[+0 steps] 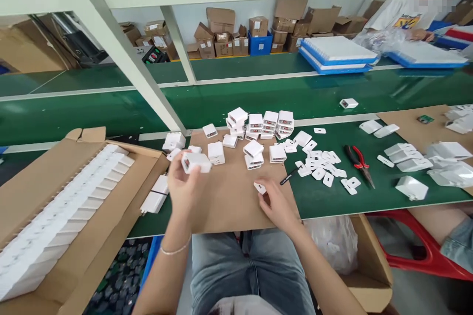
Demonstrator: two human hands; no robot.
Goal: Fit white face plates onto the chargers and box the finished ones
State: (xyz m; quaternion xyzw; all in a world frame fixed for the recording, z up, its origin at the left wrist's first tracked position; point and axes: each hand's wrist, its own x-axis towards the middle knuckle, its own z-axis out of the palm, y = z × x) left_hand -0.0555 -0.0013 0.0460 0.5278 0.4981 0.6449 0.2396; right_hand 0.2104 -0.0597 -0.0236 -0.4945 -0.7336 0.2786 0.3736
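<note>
My left hand (184,182) is closed around a white plastic housing (196,162), lifted over the left part of a brown cardboard sheet (225,202). At the sheet's right side, my right hand (275,202) pinches a small white end plate (259,188) that has a dark slot. Beyond both hands stand stacked white housings (254,123), their open ends facing me. Right of the sheet lies a loose pile of white end plates (318,161) on the green bench. A thin black tool (289,176) rests near my right hand, across the sheet's edge.
Red-handled pliers (360,163) lie right of the plates. An open carton (148,172) holding rows of white housings is at left. More housings (408,155) sit farther right. A green conveyor belt (258,93) and slanted metal post (125,54) stand beyond. Another person's arm (430,221) shows at right.
</note>
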